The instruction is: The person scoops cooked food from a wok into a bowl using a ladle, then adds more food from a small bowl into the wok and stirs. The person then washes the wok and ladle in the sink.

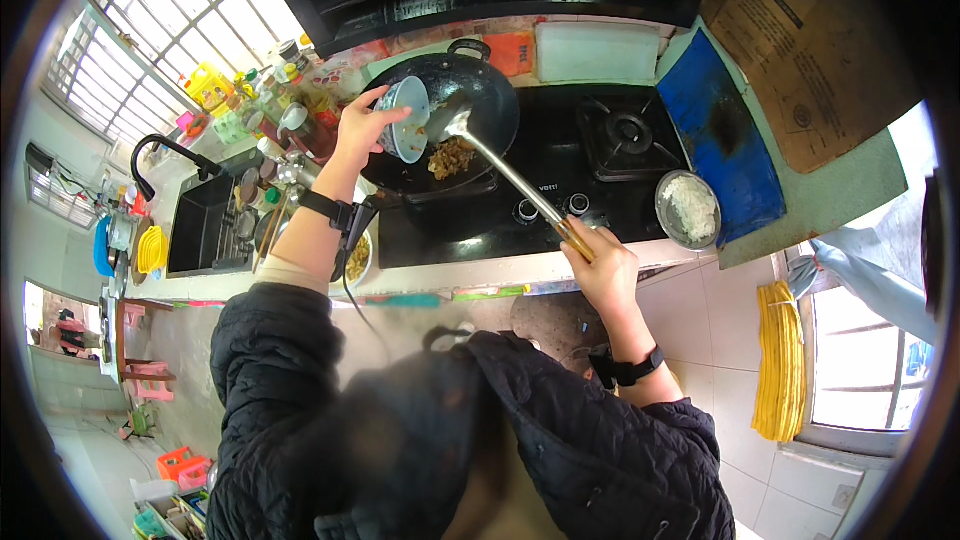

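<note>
My left hand (361, 126) grips a small patterned bowl (411, 109) by its rim and base, tipped on its side over a black wok (491, 101). A few brown scraps cling inside the bowl. Below it, chopped browned food (450, 158) lies in the wok. My right hand (604, 262) is closed around the wooden end of a metal spatula (517, 178). The spatula's head is in the wok, close to the bowl's mouth and just above the food. The wok sits over the left side of a black Vatti gas hob (450, 236), hiding the burner beneath.
A metal bowl of white rice (690, 208) stands right of the hob, below the bare right burner (628, 133). Bottles and jars (289, 109) crowd the left, beside a black sink (206, 221). A food bowl (360, 259) sits under my left forearm. Cardboard (817, 52) leans at right.
</note>
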Available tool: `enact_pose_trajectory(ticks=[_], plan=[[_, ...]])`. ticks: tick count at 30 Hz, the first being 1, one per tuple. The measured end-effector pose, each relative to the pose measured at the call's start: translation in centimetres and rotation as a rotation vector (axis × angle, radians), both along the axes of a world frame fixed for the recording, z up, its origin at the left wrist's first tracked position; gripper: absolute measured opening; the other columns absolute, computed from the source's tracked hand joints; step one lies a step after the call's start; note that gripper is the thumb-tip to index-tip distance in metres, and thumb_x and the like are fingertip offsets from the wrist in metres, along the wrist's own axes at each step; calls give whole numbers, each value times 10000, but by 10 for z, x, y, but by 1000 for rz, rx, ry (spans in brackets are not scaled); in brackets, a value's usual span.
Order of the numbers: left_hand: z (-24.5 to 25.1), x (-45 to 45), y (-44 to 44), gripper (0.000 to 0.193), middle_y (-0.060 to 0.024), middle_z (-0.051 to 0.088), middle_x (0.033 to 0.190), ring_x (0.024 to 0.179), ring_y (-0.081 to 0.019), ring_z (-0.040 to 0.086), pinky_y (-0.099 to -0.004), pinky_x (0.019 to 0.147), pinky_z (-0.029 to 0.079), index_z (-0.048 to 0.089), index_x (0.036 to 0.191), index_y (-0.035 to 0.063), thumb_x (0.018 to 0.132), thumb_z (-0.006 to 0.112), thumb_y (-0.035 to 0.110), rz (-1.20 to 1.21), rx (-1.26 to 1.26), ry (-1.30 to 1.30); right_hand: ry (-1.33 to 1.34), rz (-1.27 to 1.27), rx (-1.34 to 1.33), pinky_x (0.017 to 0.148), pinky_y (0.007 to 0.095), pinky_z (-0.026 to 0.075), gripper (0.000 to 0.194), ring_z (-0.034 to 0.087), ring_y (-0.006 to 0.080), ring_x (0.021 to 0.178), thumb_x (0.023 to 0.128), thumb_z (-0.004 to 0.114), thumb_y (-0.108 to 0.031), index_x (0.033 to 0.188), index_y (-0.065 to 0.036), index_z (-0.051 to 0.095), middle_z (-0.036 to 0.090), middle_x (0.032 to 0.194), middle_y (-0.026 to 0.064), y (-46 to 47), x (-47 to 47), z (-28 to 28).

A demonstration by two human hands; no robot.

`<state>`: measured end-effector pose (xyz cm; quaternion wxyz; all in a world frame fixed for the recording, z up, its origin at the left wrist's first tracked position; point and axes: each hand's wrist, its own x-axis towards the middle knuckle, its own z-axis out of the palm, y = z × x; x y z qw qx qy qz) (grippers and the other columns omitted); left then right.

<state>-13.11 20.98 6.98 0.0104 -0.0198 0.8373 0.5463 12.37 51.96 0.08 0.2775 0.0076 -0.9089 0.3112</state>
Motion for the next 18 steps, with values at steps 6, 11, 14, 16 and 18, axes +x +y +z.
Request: enact_pose_trajectory(ticks=[6, 11, 14, 16, 18], plan=[[3, 2, 2, 770, -34, 646, 866, 702, -132, 620, -277, 497, 463, 585, 1353, 124, 651, 850, 293, -51, -60, 20, -73, 37, 25, 617, 358, 527, 382, 653, 283, 677, 759, 757, -161, 1136, -128, 710, 648, 790, 82, 8, 0, 6], [3, 2, 2, 759, -33, 644, 838, 662, -115, 605, -266, 468, 447, 591, 1348, 120, 651, 845, 282, -41, -92, 57, -99, -23, -23, 634, 353, 526, 386, 656, 285, 707, 764, 759, -144, 1145, -122, 707, 659, 808, 92, 8, -4, 9], [2, 4, 4, 755, -34, 641, 829, 653, -113, 603, -264, 459, 442, 594, 1344, 119, 651, 845, 280, -38, -71, 46, -78, 18, -27, 643, 360, 526, 404, 655, 293, 713, 768, 757, -144, 1167, -126, 699, 651, 807, 91, -3, -8, 4], [4, 5, 4, 756, -34, 637, 823, 647, -114, 602, -260, 455, 439, 595, 1343, 113, 650, 846, 279, -38, -45, 36, -105, 39, -11, 656, 364, 529, 405, 660, 303, 733, 771, 751, -145, 1172, -126, 695, 657, 830, 95, -4, -8, 1], [7, 7, -1, 750, -36, 639, 825, 643, -116, 605, -256, 457, 437, 600, 1336, 103, 648, 846, 274, -2, -102, 64, -118, -4, 13, 655, 367, 529, 403, 661, 306, 737, 771, 750, -152, 1170, -135, 697, 655, 826, 101, 1, -9, 3]])
